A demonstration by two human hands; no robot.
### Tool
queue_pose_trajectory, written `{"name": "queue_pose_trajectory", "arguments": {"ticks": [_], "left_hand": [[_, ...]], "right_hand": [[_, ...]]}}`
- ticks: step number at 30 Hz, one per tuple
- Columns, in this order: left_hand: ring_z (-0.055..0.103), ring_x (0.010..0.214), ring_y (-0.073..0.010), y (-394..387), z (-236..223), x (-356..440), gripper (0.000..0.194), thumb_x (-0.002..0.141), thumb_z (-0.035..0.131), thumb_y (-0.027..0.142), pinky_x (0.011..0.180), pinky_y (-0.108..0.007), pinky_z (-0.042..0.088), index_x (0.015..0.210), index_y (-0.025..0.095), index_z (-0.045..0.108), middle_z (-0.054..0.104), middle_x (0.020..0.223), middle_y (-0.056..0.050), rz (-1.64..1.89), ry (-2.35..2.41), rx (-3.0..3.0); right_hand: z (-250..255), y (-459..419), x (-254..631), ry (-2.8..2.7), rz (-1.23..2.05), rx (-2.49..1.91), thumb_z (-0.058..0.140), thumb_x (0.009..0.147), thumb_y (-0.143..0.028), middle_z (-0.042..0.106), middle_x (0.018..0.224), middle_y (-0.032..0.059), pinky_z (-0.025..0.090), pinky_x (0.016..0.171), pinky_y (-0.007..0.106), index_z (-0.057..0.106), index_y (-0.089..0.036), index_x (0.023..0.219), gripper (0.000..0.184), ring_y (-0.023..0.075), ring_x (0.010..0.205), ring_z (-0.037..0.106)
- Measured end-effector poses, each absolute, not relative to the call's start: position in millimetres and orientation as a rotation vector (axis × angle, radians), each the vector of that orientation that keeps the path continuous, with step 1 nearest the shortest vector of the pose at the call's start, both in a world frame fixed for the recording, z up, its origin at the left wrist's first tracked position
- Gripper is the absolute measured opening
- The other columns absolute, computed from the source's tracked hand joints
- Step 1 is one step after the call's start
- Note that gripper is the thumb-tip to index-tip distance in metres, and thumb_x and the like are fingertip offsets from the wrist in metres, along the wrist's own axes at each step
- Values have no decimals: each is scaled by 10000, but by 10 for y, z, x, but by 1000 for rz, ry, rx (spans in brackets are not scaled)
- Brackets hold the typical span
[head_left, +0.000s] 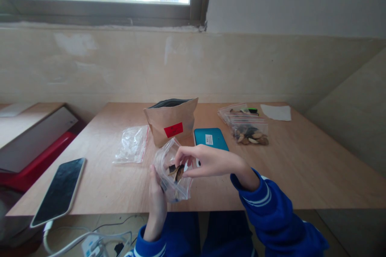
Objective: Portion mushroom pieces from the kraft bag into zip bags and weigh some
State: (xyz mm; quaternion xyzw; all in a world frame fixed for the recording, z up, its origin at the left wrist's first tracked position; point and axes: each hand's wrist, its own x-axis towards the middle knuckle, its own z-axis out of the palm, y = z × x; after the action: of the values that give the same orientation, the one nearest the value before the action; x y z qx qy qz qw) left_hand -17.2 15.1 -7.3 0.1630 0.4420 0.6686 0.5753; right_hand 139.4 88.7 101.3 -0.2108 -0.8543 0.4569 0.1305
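My left hand (157, 192) grips the left side of a clear zip bag (175, 192) near the table's front edge. The bag's mouth is open and tilted up. Over that mouth, my right hand (202, 160) pinches dark-and-tan dried slices (176, 172) between thumb and fingers. Just behind the bag stands a brown paper pouch (157, 124) with a red label, its top open. Partly behind my right hand lies a teal flat device (221, 138) with a white sticker.
Flat clear zip bags (131, 144) lie left of the pouch. Filled zip bags (250, 130) and a white paper (276, 112) are at the back right. A phone (60, 190) with a plugged-in cable rests at the left front edge.
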Motion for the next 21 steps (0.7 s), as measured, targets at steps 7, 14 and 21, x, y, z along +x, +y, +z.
{"name": "queue_pose_trajectory", "arguments": {"ticks": [7, 14, 21], "left_hand": [[710, 743, -216, 137, 27, -147, 697, 836, 554, 622, 653, -304, 558, 1346, 149, 580, 759, 965, -116, 1532, 1079, 271], [614, 561, -133, 101, -80, -173, 736, 749, 618, 703, 471, -221, 449, 1230, 149, 670, 754, 955, -109, 1511, 1083, 357], [620, 615, -140, 119, -134, -223, 708, 697, 671, 713, 537, -218, 479, 1150, 170, 708, 754, 909, -81, 1541, 1081, 348]], "right_hand": [[1312, 1182, 1576, -2114, 1308, -592, 711, 817, -229, 665, 1019, 47, 546, 914, 328, 560, -173, 997, 241, 157, 981, 670], [1535, 1668, 1415, -1949, 1035, -660, 744, 770, -259, 679, 1007, 40, 558, 939, 358, 549, -193, 950, 274, 170, 974, 681], [1535, 1834, 1266, -2053, 601, -823, 638, 810, -172, 698, 908, 34, 551, 773, 303, 577, -170, 907, 114, 153, 822, 672]]}}
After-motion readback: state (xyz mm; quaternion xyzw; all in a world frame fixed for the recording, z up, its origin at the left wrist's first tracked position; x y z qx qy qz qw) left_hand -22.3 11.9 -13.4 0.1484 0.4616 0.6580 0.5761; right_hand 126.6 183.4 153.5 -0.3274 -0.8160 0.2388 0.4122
